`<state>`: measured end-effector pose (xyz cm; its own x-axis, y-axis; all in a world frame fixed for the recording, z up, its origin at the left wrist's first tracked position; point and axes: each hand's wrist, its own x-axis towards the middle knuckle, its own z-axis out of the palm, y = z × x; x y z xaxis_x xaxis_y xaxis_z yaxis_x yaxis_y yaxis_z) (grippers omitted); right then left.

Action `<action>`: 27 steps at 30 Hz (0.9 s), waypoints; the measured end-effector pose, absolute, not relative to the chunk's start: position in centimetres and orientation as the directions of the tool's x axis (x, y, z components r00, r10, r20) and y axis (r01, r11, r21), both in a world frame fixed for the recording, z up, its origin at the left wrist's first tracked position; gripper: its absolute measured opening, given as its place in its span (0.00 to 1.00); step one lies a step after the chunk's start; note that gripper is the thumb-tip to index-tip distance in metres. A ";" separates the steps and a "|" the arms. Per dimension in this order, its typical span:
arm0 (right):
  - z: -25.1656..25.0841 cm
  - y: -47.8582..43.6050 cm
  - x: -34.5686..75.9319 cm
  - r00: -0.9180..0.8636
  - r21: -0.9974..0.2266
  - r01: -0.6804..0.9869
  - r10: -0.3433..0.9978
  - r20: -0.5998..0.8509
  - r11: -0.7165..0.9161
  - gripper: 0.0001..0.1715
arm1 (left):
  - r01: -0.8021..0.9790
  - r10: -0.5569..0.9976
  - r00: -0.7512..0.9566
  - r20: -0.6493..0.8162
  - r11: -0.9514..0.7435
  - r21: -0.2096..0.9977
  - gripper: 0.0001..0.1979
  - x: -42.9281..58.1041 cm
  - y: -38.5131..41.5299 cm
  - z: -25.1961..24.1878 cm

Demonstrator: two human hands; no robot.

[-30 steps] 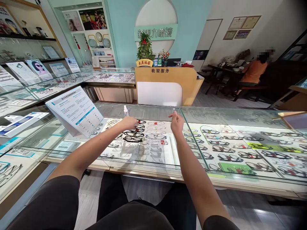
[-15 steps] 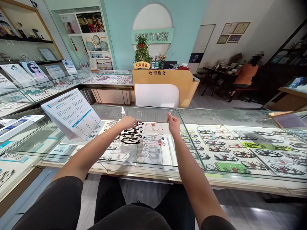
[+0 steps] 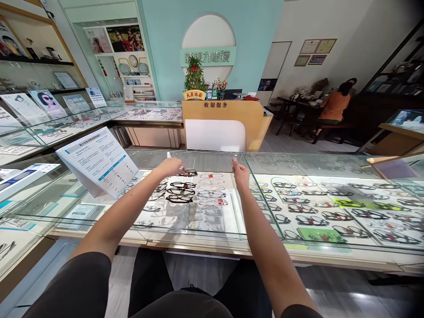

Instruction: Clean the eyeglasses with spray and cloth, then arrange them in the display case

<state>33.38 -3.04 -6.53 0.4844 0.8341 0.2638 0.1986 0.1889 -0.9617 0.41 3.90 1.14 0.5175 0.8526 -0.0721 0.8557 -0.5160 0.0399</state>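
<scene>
My left hand (image 3: 171, 167) reaches over the glass counter, its fingers closed at one end of a dark-framed pair of eyeglasses (image 3: 191, 172). Below this pair, several black eyeglasses (image 3: 180, 192) lie in a column. To their right is a column of clear-framed eyeglasses (image 3: 211, 193). My right hand (image 3: 241, 174) hovers over the counter near the joint between two glass panes. Its fingers are curled in with the thumb up, and nothing shows in them. A small white bottle (image 3: 168, 155) stands just behind my left hand, partly hidden by it.
A folded sign (image 3: 99, 163) stands on the counter (image 3: 159, 240) beside my left forearm. More eyeglasses (image 3: 311, 219) lie in rows under the glass on the right. A wooden cashier desk (image 3: 225, 110) stands ahead. A person in orange (image 3: 334, 107) sits at a table at the back right.
My left hand has shifted a little left, and the dark eyeglasses at its fingertips stand farther apart from the black ones below. My right hand has barely moved. The view has tilted slightly upward.
</scene>
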 end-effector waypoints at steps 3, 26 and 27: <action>-6.2 -3.3 32.9 0.484 -0.953 0.200 0.823 0.297 0.226 0.46 | 0.803 0.847 0.525 0.088 -0.526 0.279 0.16 -0.1 2.9 2.7; -3.6 -5.2 24.7 0.018 -0.966 0.014 0.966 0.258 0.258 0.40 | -0.043 0.938 0.138 0.317 -0.314 0.948 0.27 6.1 -0.8 -3.7; -3.6 -5.4 24.7 0.000 -0.971 0.003 0.971 0.238 0.238 0.40 | -0.032 0.932 0.135 0.335 -0.334 0.942 0.27 6.1 -0.9 -3.8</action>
